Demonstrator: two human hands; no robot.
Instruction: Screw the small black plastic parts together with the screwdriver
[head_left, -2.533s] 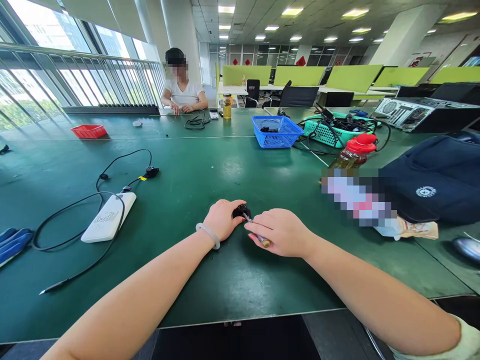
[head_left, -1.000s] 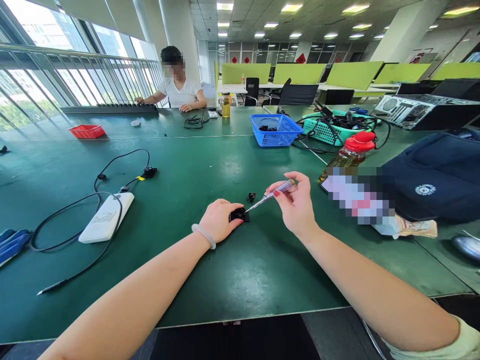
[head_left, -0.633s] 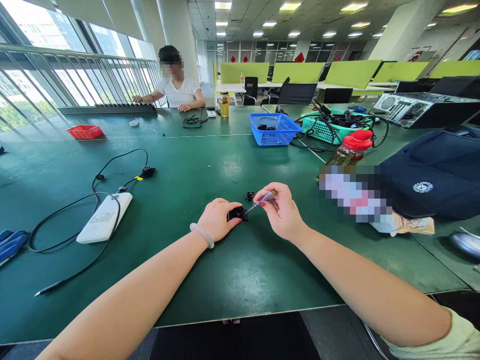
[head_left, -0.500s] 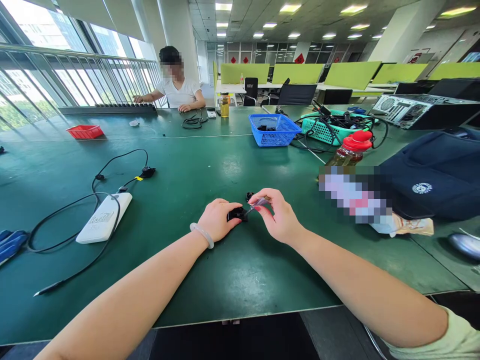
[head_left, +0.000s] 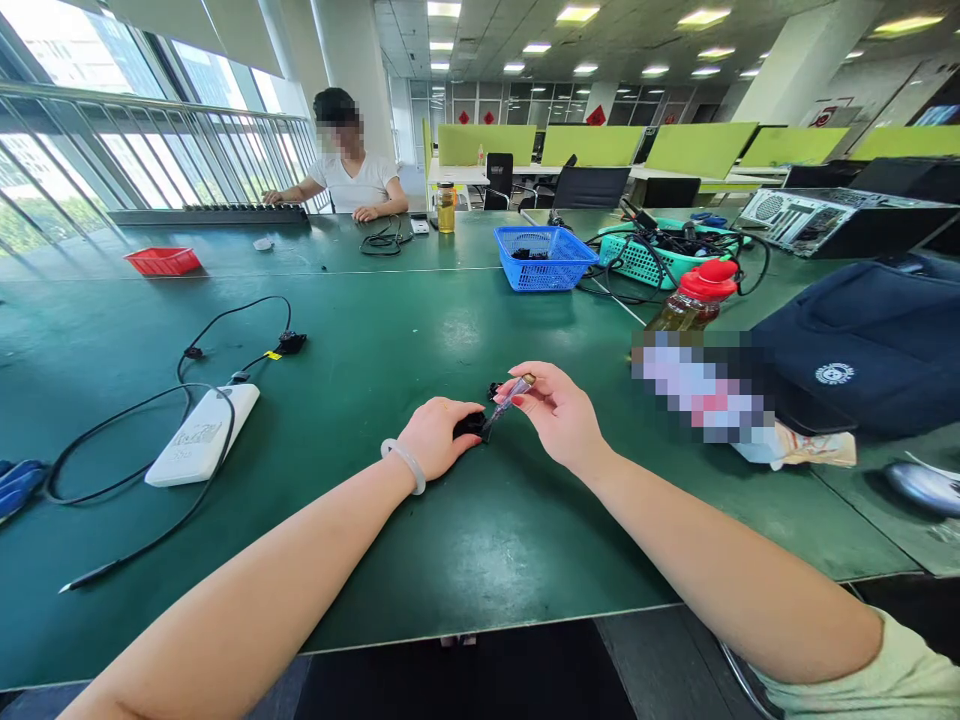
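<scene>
Near the middle of the green table (head_left: 465, 560), my left hand (head_left: 433, 438) is closed on a small black plastic part (head_left: 470, 425), holding it against the tabletop. My fingers hide much of that part, so its exact kind cannot be made out. In my right hand (head_left: 559, 412) is a small screwdriver (head_left: 513, 397) with a clear handle and a brownish end, pinched between thumb and fingers. Its shaft slants down to the left, and the tip meets the right end of the black part. Just behind lies another small black piece (head_left: 494, 391).
To the left lie a white power bank (head_left: 202, 436) and a black cable (head_left: 82, 452). Blue basket (head_left: 541, 262), green basket (head_left: 646, 262) and red tray (head_left: 163, 262) stand farther back. At right are a red-lidded bottle (head_left: 701, 290) and dark bag (head_left: 885, 340). A co-worker (head_left: 358, 180) sits opposite.
The screwdriver has tipped more upright, its handle end now showing above my right fingers. My right hand has risen slightly. The left hand keeps its hold, and the view has shifted a little.
</scene>
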